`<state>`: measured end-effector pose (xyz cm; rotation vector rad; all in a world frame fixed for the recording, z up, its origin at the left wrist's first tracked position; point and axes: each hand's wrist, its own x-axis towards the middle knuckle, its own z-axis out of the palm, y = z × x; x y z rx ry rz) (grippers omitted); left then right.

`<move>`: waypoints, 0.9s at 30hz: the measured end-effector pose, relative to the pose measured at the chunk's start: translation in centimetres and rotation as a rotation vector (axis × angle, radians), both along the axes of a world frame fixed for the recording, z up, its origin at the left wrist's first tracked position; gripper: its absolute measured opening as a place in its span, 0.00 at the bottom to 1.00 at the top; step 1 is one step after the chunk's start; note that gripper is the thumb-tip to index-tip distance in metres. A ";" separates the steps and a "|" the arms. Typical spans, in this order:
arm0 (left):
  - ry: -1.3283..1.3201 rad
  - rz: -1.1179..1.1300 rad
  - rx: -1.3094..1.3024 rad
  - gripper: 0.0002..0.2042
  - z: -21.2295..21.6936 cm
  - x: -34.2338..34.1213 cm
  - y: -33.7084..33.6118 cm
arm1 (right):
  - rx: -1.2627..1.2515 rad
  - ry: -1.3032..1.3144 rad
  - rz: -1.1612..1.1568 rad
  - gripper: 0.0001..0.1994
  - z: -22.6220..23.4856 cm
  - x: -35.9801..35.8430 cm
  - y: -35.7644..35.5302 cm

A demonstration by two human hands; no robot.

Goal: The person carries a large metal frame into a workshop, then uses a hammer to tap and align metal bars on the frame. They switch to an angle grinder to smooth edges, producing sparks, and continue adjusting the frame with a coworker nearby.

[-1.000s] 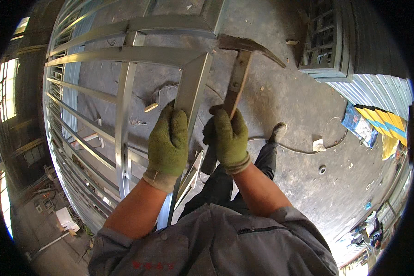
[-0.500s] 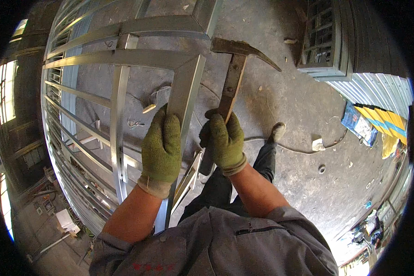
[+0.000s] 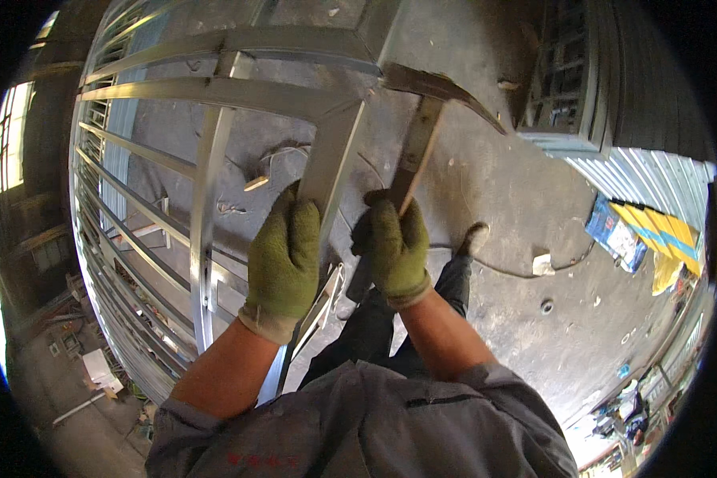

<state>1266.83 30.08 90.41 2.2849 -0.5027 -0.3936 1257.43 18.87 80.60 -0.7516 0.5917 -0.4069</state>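
Hammering step on a steel stud frame (image 3: pixel 215 95). Left hand (image 3: pixel 283 259), green glove, is wrapped around the diagonal metal stud (image 3: pixel 331 167), steadying it. Right hand (image 3: pixel 397 248) is clenched on the wooden handle of a claw hammer (image 3: pixel 418 143), whose head sits just beside the stud's top joint. Judging by this, the next strike needs an aimed swing at that joint, clear of the left hand's fingers. Concrete floor (image 3: pixel 518 191) is below.

Dusty concrete floor (image 3: pixel 534 334) in sunlight, corrugated metal sheets (image 3: pixel 653 171) — bright windows (image 3: pixel 8 143) far left
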 end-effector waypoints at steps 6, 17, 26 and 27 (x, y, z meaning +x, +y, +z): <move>0.006 -0.021 0.013 0.24 -0.2 -0.7 -0.3 | -0.051 0.018 0.044 0.13 0.2 -0.7 -0.7; -0.045 -0.013 0.007 0.24 0.7 0.0 0.0 | -0.147 -0.003 -0.013 0.12 0.4 -0.8 -0.4; -0.100 -0.004 -0.020 0.20 1.0 1.1 2.1 | -0.241 0.196 0.218 0.15 2.1 -5.4 -4.9; -0.061 0.021 -0.020 0.20 1.3 1.2 2.9 | -0.270 0.215 0.285 0.16 2.8 -6.2 -5.7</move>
